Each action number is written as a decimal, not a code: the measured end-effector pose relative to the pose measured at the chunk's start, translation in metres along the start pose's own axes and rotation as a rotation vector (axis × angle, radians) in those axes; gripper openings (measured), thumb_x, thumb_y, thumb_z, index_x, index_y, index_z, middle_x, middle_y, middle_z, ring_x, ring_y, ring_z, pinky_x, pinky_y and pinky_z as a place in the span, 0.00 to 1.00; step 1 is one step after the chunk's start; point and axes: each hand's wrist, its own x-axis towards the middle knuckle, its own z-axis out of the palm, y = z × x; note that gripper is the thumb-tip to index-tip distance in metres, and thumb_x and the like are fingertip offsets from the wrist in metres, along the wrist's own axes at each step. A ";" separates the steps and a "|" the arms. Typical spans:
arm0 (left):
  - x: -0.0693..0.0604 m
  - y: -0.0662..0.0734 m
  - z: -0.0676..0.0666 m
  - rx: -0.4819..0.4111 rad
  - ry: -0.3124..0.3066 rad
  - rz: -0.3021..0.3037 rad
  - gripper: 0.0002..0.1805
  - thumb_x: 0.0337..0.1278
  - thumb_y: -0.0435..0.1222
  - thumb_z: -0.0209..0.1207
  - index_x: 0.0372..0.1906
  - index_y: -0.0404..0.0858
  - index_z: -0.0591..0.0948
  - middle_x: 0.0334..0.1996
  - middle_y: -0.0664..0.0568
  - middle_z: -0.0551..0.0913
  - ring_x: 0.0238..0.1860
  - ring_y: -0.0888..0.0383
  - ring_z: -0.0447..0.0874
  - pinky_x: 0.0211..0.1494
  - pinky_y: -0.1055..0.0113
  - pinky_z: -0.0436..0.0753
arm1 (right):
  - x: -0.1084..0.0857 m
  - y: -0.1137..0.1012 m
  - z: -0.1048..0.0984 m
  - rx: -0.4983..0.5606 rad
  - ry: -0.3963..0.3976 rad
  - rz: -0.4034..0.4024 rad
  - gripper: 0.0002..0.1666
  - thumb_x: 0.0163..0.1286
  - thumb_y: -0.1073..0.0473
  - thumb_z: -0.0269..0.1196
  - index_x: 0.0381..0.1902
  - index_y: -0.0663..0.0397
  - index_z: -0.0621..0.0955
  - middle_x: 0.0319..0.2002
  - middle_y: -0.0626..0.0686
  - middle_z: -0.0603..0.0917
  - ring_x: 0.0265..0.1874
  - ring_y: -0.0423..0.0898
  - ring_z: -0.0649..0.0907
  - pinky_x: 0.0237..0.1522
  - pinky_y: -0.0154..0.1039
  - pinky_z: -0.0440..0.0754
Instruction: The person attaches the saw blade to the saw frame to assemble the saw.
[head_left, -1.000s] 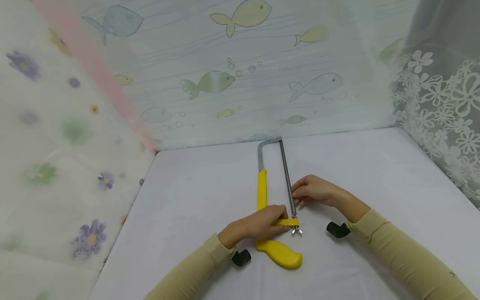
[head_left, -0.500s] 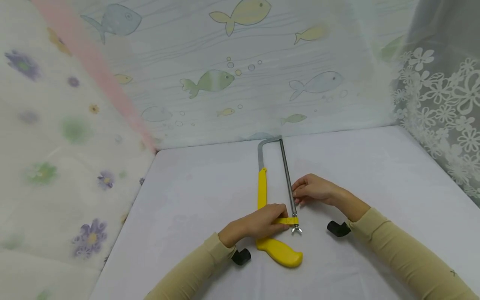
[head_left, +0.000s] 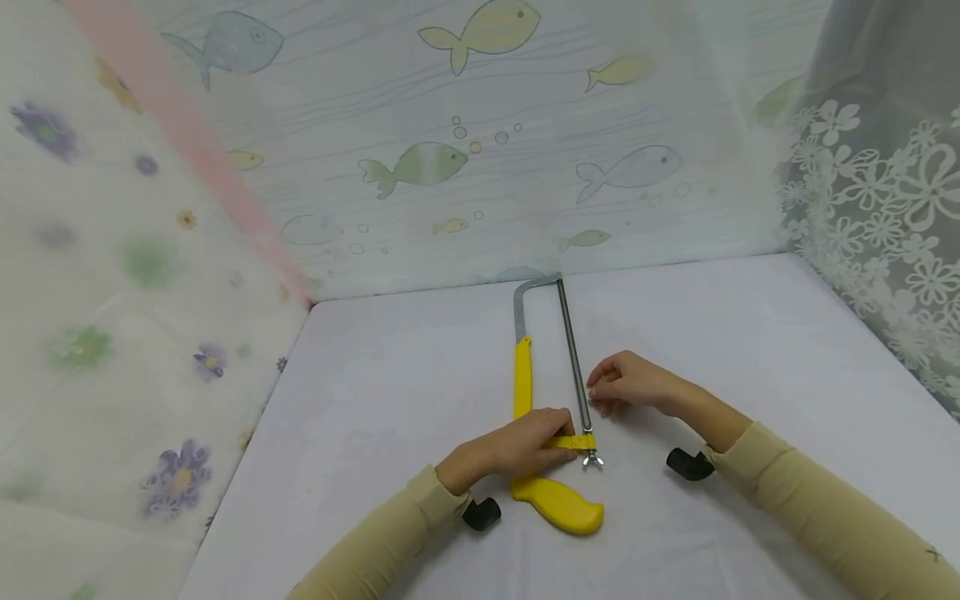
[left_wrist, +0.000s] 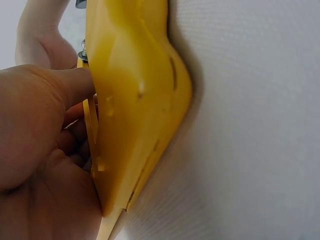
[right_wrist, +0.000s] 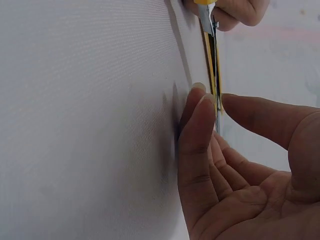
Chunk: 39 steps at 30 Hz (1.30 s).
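Observation:
A hacksaw lies on the white table, with a yellow frame (head_left: 522, 379), a yellow handle (head_left: 566, 507) nearest the person and a grey blade (head_left: 573, 358) along its right side. My left hand (head_left: 517, 446) grips the saw's yellow crossbar close to the silver wing nut (head_left: 592, 459). In the left wrist view the thumb and fingers reach in behind the yellow handle (left_wrist: 135, 90), which hides the fingertips. Just right of the blade's lower half is my right hand (head_left: 633, 385). Its thumb stands apart from the fingers in the right wrist view, holding nothing.
White cloth covers the table (head_left: 390, 358). A curtain with fish (head_left: 420, 162) hangs behind the far edge, a flowered curtain (head_left: 82, 342) at left and lace (head_left: 900, 192) at right. Black wrist pieces (head_left: 482, 514) show by both cuffs.
My right hand has drawn slightly to the right, away from the blade, and its forearm has shifted right with it. The left hand and the hacksaw stay in place.

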 end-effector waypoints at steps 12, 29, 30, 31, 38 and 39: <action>0.000 0.000 -0.003 -0.001 0.000 0.017 0.09 0.73 0.41 0.60 0.48 0.42 0.76 0.39 0.60 0.78 0.39 0.65 0.73 0.45 0.76 0.74 | -0.020 -0.007 0.000 -0.076 -0.053 0.000 0.13 0.70 0.61 0.64 0.46 0.66 0.84 0.34 0.54 0.87 0.31 0.48 0.84 0.35 0.41 0.83; 0.000 0.000 -0.001 -0.032 -0.013 0.002 0.08 0.74 0.40 0.60 0.48 0.42 0.76 0.39 0.60 0.78 0.38 0.65 0.73 0.45 0.76 0.75 | -0.045 0.000 0.017 -0.053 -0.199 -0.057 0.09 0.71 0.61 0.63 0.43 0.61 0.85 0.31 0.54 0.85 0.27 0.47 0.82 0.30 0.39 0.82; 0.000 0.000 -0.001 -0.030 -0.013 0.003 0.08 0.74 0.40 0.60 0.48 0.42 0.76 0.39 0.60 0.78 0.38 0.65 0.73 0.45 0.76 0.75 | -0.046 0.000 0.018 -0.055 -0.205 -0.061 0.09 0.72 0.60 0.63 0.43 0.61 0.85 0.30 0.55 0.85 0.26 0.47 0.81 0.29 0.39 0.82; 0.000 0.000 -0.002 -0.029 -0.013 0.004 0.08 0.74 0.40 0.60 0.48 0.42 0.76 0.39 0.60 0.78 0.38 0.65 0.73 0.45 0.76 0.74 | -0.048 -0.001 0.020 -0.058 -0.212 -0.066 0.09 0.71 0.60 0.63 0.42 0.60 0.85 0.30 0.55 0.85 0.26 0.47 0.81 0.29 0.39 0.81; 0.000 0.000 -0.002 -0.017 -0.006 0.017 0.07 0.73 0.40 0.61 0.47 0.42 0.76 0.38 0.60 0.78 0.38 0.66 0.72 0.44 0.77 0.74 | -0.053 0.000 0.028 -0.053 -0.261 -0.069 0.08 0.69 0.58 0.67 0.39 0.57 0.85 0.28 0.54 0.85 0.23 0.45 0.80 0.26 0.36 0.79; 0.000 0.000 -0.003 -0.016 -0.005 0.019 0.07 0.73 0.40 0.61 0.47 0.42 0.76 0.38 0.60 0.78 0.38 0.66 0.72 0.44 0.77 0.74 | -0.053 0.001 0.029 -0.047 -0.269 -0.072 0.08 0.69 0.58 0.68 0.39 0.57 0.85 0.27 0.54 0.85 0.23 0.45 0.80 0.26 0.36 0.79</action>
